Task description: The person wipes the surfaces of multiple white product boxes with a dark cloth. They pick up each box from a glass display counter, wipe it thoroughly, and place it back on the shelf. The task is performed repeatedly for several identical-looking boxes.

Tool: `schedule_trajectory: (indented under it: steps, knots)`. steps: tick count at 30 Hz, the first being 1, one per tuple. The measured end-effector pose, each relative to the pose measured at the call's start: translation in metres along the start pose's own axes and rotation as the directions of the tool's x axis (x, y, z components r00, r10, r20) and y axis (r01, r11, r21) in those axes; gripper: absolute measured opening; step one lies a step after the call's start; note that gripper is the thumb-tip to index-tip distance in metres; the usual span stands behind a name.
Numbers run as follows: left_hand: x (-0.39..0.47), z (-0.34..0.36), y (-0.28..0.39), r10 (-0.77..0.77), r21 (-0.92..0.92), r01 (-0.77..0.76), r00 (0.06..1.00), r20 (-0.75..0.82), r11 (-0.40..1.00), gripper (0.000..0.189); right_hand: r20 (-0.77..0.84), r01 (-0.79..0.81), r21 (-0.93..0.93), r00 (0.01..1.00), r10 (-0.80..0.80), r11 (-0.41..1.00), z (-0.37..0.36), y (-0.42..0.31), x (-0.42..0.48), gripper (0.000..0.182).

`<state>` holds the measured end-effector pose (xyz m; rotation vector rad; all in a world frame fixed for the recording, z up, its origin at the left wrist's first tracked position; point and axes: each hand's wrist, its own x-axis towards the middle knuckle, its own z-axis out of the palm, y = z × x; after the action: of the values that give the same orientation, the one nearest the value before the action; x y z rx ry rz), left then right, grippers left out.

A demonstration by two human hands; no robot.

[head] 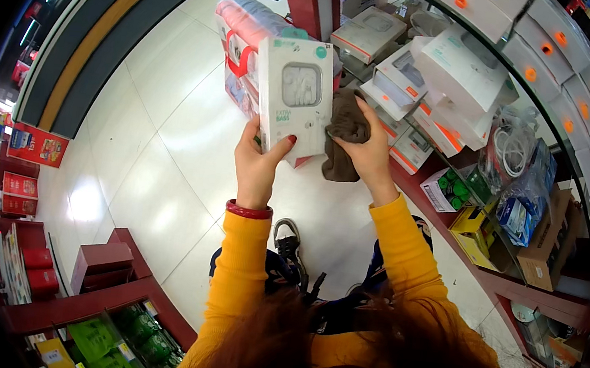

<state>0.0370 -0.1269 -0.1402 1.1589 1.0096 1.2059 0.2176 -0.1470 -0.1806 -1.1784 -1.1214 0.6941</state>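
Note:
A white earphone box [292,119] with a clear window is upright before me, its front turned my way. Around its lower left side closes my left hand [260,164], the thumb across the front. A crumpled brown cloth [347,141] is gripped in my right hand [369,146], close to the box's right edge. Part of the cloth hangs below my fingers. Behind the box, a large bag [241,54] with a red handle and pink, soft-looking contents is partly hidden.
To the right, glass shelves hold stacked white boxes [461,67], a plastic bag with a white cable [511,150] and a cardboard box [545,242]. A dark red display unit [153,298] with green packets [95,338] stands at lower left. A curved counter [105,35] borders the tiled floor [136,156].

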Motion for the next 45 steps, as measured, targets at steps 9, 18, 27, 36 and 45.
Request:
schedule_trajectory:
  steps: [9, 18, 27, 36, 45]
  knots:
    - [0.000, 0.007, 0.000, 0.263, 0.450, -0.252, 0.964, 0.039, 0.857, 0.049, 0.392, 0.516, -0.200, 0.821, -0.415, 0.833, 0.023, -0.047, 0.001, 0.054]
    - [-0.008, 0.016, -0.004, 0.072, 0.163, -0.073, 0.997, 0.015, 0.984, 0.049, 0.150, 0.435, -0.443, 0.898, -0.414, 0.784, 0.037, -0.058, 0.068, 0.057]
    - [-0.009, 0.023, -0.004, 0.027, -0.206, -0.036, 0.999, -0.047, 0.978, 0.038, 0.026, 0.157, -0.228, 0.988, -0.155, 0.961, 0.020, -0.052, -0.002, 0.069]
    - [0.005, 0.004, 0.020, 0.073, -0.412, -0.187, 0.958, -0.277, 0.892, 0.028, -0.028, -0.017, -0.034, 0.999, 0.016, 0.999, 0.005, -0.004, -0.053, 0.063]
    - [0.014, -0.012, 0.022, 0.006, -0.621, -0.161, 0.970, -0.245, 0.767, 0.039, -0.339, 0.456, -0.258, 0.783, -0.521, 0.852, 0.025, -0.047, 0.089, 0.054]
